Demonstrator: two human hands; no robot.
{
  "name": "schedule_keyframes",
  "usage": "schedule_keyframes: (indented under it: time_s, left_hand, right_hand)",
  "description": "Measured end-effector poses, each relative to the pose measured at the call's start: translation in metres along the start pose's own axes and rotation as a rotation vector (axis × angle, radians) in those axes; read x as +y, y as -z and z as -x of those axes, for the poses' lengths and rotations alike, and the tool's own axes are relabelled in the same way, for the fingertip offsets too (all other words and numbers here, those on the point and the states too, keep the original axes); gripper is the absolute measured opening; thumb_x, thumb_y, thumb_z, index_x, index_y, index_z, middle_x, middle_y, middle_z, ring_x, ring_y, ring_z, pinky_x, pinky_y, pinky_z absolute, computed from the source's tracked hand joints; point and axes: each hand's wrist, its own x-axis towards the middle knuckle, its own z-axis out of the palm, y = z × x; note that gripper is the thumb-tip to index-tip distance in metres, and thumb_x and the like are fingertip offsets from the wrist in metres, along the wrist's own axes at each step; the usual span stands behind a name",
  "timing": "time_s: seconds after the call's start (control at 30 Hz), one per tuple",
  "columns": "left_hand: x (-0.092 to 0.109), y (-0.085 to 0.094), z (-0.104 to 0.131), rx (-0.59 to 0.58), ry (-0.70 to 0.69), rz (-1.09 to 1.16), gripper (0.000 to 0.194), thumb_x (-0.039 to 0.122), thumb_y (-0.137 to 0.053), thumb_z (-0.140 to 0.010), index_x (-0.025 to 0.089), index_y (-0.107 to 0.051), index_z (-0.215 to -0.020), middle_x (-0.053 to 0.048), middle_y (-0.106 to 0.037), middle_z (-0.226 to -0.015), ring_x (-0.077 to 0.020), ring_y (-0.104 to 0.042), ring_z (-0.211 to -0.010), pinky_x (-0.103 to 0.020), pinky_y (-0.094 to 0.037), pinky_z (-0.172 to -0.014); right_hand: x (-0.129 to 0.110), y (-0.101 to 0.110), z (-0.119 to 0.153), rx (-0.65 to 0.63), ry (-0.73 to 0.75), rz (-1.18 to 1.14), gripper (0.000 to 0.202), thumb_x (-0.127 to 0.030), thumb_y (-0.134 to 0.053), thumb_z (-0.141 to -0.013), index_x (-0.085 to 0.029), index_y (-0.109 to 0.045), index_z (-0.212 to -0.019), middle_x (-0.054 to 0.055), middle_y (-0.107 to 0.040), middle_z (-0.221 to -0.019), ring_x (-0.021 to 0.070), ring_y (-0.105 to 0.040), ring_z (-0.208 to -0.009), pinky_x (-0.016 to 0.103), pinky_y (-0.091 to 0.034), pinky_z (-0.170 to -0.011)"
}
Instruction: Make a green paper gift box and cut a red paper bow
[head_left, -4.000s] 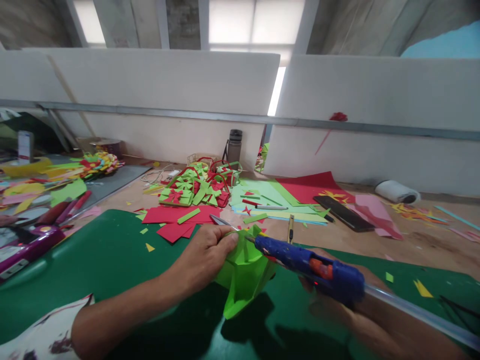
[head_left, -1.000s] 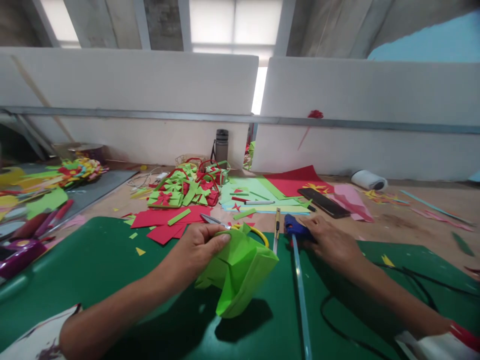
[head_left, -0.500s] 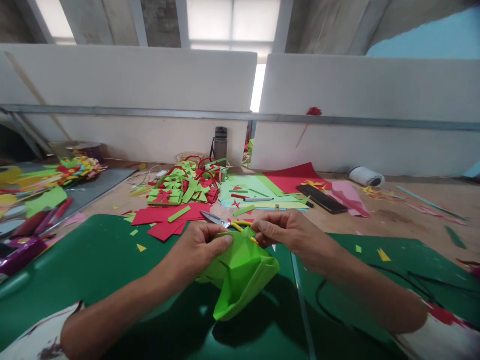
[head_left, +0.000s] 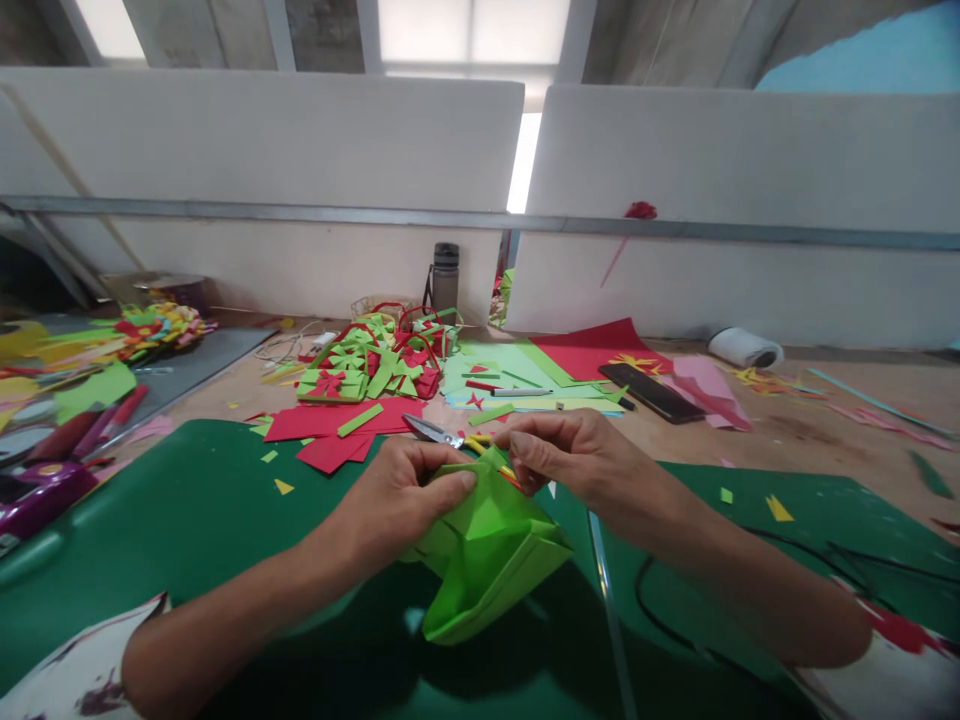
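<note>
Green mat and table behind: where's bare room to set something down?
Widest: green mat between purple tool and left forearm; few scraps near its far edge. Smaller: brown table between pink paper and pink strips. Crowded: scissors back to bottle.

Seen from the wearer's own head, a single camera looks forward and down across a workbench, its level view taking in the bare left hand (head_left: 420, 495) and bare right hand (head_left: 574, 460) at close range, forearms entering from the lower corners. The bright green folded-paper piece (head_left: 499, 545) sits just below mid-frame, over a dark green mat (head_left: 187, 520) spanning the foreground. Beyond, the lens faces smooth white wall panels (head_left: 262, 145) nearly square on, with bright window panes (head_left: 472, 32) cut by the top edge.
</note>
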Motion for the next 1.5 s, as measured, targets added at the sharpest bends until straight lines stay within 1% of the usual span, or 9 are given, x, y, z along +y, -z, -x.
schedule_keyframes:
  time_s: [0.17, 0.3, 0.47, 0.67, 0.8, 0.93, 1.13, 1.37, 1.5]
  left_hand:
    - [0.003, -0.003, 0.003, 0.000, -0.059, -0.037, 0.026, 0.038, -0.056, -0.074, 0.013, -0.063, -0.072, -0.001, -0.055, -0.062, -0.0101, -0.046, -0.053, -0.020, -0.033, -0.047]
    - [0.002, -0.004, 0.003, 0.013, -0.077, -0.045, 0.026, 0.038, -0.057, -0.074, 0.013, -0.065, -0.075, 0.001, -0.050, -0.058, -0.0095, -0.042, -0.052, -0.020, -0.031, -0.046]
    - [0.002, -0.006, 0.002, -0.012, -0.026, 0.048, 0.028, 0.040, -0.060, -0.071, 0.013, -0.063, -0.073, 0.000, -0.054, -0.062, -0.0098, -0.045, -0.052, -0.021, -0.034, -0.049]
    - [0.002, -0.007, 0.001, 0.020, 0.040, 0.116, 0.029, 0.041, -0.063, -0.068, 0.013, -0.064, -0.075, -0.001, -0.058, -0.062, -0.0105, -0.048, -0.050, -0.022, -0.035, -0.048]
    - [0.004, -0.007, 0.002, 0.002, 0.023, 0.075, 0.030, 0.042, -0.062, -0.069, 0.013, -0.065, -0.074, 0.000, -0.056, -0.060, -0.0098, -0.046, -0.049, -0.021, -0.034, -0.048]
    - [0.005, -0.007, 0.002, 0.003, 0.004, 0.037, 0.030, 0.042, -0.061, -0.070, 0.012, -0.065, -0.072, 0.000, -0.054, -0.059, -0.0092, -0.045, -0.049, -0.021, -0.033, -0.046]
    - [0.003, -0.007, 0.001, 0.029, -0.029, 0.057, 0.027, 0.039, -0.060, -0.072, 0.013, -0.065, -0.076, -0.001, -0.057, -0.064, -0.0103, -0.048, -0.053, -0.021, -0.035, -0.049]
    - [0.005, -0.008, 0.002, 0.045, -0.024, 0.064, 0.026, 0.037, -0.060, -0.071, 0.012, -0.065, -0.077, -0.001, -0.056, -0.063, -0.0104, -0.048, -0.052, -0.021, -0.036, -0.049]
    - [0.003, -0.009, 0.002, 0.071, -0.035, 0.025, 0.025, 0.036, -0.059, -0.071, 0.012, -0.063, -0.072, 0.000, -0.053, -0.058, -0.0104, -0.048, -0.051, -0.021, -0.034, -0.046]
  right_hand:
    - [-0.009, -0.001, 0.005, 0.018, -0.002, 0.059, 0.030, -0.038, -0.057, -0.082, -0.019, -0.069, -0.102, 0.002, -0.062, -0.074, 0.0122, -0.052, -0.062, 0.022, -0.040, -0.052]
    - [-0.006, 0.000, 0.004, 0.018, 0.067, 0.087, 0.023, -0.030, -0.059, -0.081, -0.020, -0.072, -0.096, 0.003, -0.065, -0.078, 0.0127, -0.053, -0.065, 0.024, -0.044, -0.057]
    - [0.003, 0.001, 0.003, 0.018, 0.087, 0.082, 0.018, -0.026, -0.059, -0.080, -0.020, -0.073, -0.088, 0.002, -0.067, -0.083, 0.0108, -0.051, -0.061, 0.022, -0.040, -0.054]
    - [0.000, 0.001, 0.003, 0.009, 0.096, 0.106, 0.016, -0.020, -0.059, -0.077, -0.020, -0.073, -0.084, -0.002, -0.061, -0.067, 0.0111, -0.049, -0.061, 0.022, -0.036, -0.054]
    - [-0.004, 0.002, 0.004, 0.011, 0.092, 0.119, 0.016, -0.021, -0.059, -0.077, -0.020, -0.073, -0.086, 0.000, -0.064, -0.075, 0.0127, -0.052, -0.066, 0.023, -0.039, -0.056]
    - [-0.005, 0.003, 0.006, 0.023, 0.069, 0.144, 0.018, -0.025, -0.057, -0.080, -0.020, -0.072, -0.089, 0.002, -0.067, -0.083, 0.0124, -0.052, -0.063, 0.024, -0.041, -0.055]
    - [-0.011, 0.007, 0.012, 0.086, 0.155, 0.404, 0.022, -0.027, -0.052, -0.085, -0.021, -0.073, -0.092, 0.001, -0.067, -0.072, 0.0162, -0.057, -0.065, 0.025, -0.041, -0.055]
    - [-0.014, 0.000, 0.018, 0.090, 0.302, 0.721, 0.020, -0.018, -0.051, -0.084, -0.021, -0.070, -0.083, 0.001, -0.068, -0.073, 0.0159, -0.058, -0.066, 0.027, -0.042, -0.060]
    - [-0.008, -0.005, 0.019, 0.143, 0.378, 0.834, 0.021, -0.017, -0.048, -0.086, -0.017, -0.068, -0.083, 0.005, -0.069, -0.076, 0.0186, -0.060, -0.072, 0.029, -0.043, -0.065]
